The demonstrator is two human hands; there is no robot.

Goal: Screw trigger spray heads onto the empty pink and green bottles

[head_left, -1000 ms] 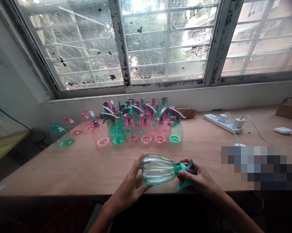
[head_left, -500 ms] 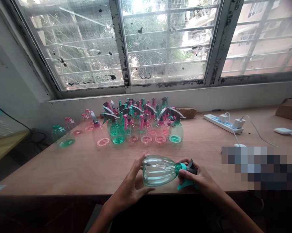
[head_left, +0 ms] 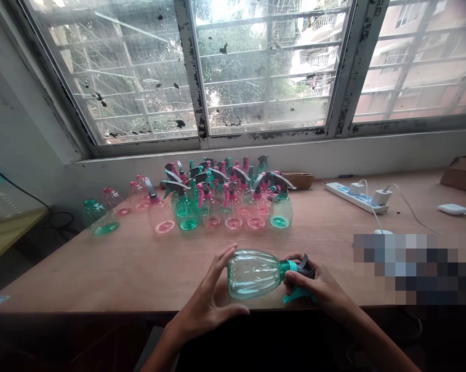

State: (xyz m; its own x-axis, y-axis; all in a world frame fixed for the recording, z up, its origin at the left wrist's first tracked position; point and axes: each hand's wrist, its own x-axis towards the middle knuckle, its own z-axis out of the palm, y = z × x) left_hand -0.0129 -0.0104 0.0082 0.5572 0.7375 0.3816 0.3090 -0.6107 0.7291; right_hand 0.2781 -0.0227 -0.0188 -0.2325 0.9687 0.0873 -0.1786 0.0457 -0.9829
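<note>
A clear green spray bottle [head_left: 256,273] lies on its side above the near edge of the wooden table [head_left: 140,263], its base to the left. My left hand [head_left: 207,299] cups that base, fingers and thumb wrapped loosely round it. My right hand [head_left: 318,287] is closed on the bottle's teal and grey trigger head [head_left: 300,271] at the right end.
A cluster of several pink and green spray bottles [head_left: 225,199] stands at the back of the table, with several headless bottles [head_left: 112,209] to its left. A power strip [head_left: 357,197] with chargers and cables lies right of them. A cardboard box [head_left: 463,173] sits far right.
The bottle has turned slightly in my hands. My left thumb has dropped lower under the base. My right hand has stayed on the trigger head.
</note>
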